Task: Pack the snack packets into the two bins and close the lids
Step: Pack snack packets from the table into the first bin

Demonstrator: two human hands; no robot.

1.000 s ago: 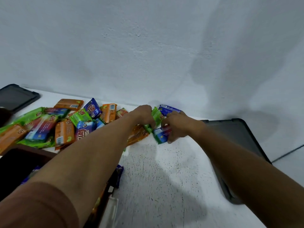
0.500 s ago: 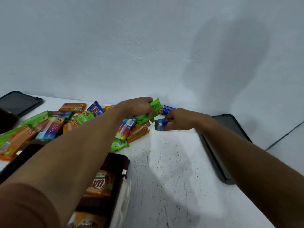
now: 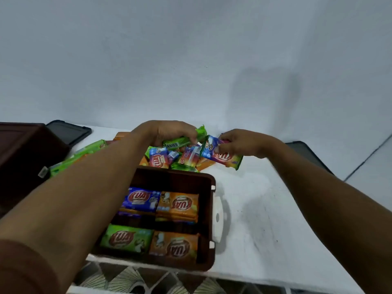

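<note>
White surface under a pale wall: the left hand grips a green packet, the right hand pinches a blue packet, both long axes running roughly left-right. The open brown bin lies just toward the person from both hands, the left forearm crossing above it.

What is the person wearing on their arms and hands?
The left hand and right hand show no gloves, rings or watch. A reddish-brown sleeve shows on the left arm at the lower corner; the right forearm is uncovered.
</note>
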